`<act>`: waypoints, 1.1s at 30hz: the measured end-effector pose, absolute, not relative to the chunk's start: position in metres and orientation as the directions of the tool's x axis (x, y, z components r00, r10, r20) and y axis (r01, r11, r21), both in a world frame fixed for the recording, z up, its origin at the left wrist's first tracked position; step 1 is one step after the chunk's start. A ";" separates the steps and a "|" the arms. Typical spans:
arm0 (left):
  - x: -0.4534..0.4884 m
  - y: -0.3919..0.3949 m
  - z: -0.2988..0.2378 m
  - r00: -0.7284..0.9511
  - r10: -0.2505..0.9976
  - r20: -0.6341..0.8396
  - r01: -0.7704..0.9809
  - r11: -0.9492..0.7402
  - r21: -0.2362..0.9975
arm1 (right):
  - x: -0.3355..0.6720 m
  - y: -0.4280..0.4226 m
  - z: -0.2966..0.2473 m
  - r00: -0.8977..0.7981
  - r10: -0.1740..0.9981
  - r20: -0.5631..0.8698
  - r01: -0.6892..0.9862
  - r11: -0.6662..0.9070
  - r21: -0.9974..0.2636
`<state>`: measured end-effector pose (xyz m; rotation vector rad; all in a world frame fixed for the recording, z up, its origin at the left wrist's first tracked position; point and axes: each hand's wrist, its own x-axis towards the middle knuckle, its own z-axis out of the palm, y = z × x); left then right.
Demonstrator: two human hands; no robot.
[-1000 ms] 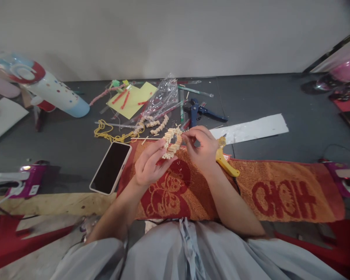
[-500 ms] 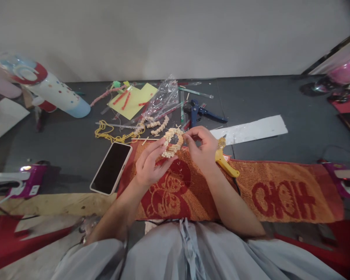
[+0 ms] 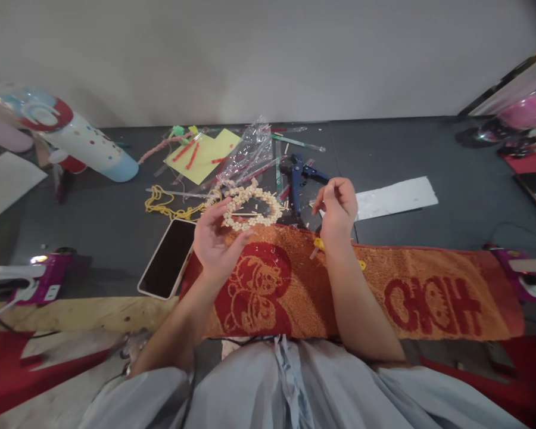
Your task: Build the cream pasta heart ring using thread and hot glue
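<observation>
My left hand point(image 3: 214, 238) holds up a ring of small cream beads point(image 3: 251, 207) by its near-left edge, with the ring lying almost flat over the far edge of the orange and red towel point(image 3: 429, 292). A thin stick crosses the ring's middle. My right hand point(image 3: 337, 205) hovers to the right of the ring, apart from it, with fingertips pinched together; what they hold, if anything, is too small to make out. A yellow-handled tool point(image 3: 318, 243) peeks out under my right wrist.
A phone point(image 3: 167, 257) lies face up left of the towel. Behind the ring are blue cutters point(image 3: 300, 173), clear plastic wrap point(image 3: 249, 149), yellow paper point(image 3: 201, 154), yellow cord point(image 3: 165, 202) and a white strip point(image 3: 393, 196). A dotted white and blue bottle point(image 3: 78, 143) lies far left.
My left hand has tipped the bead ring from upright to nearly flat and moved it left and away. My right hand has let go of the ring and drawn off to the right.
</observation>
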<state>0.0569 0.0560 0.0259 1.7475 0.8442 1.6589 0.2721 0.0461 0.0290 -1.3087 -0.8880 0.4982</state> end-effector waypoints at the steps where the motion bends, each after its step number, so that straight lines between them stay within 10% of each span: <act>1: 0.057 0.056 0.027 0.015 0.791 0.611 0.043 -0.611 0.790 | 0.273 0.046 0.029 0.592 0.759 0.270 0.154 0.223 -0.963; 17: 0.056 0.062 0.025 -0.018 0.791 0.611 0.018 -0.611 0.792 | 0.267 0.042 0.027 0.416 0.869 0.267 0.728 -0.142 -0.671; 33: 0.056 0.060 0.029 -0.020 0.686 0.727 0.083 -0.724 0.685 | 0.235 0.028 0.056 0.368 0.911 0.186 0.335 0.057 -0.941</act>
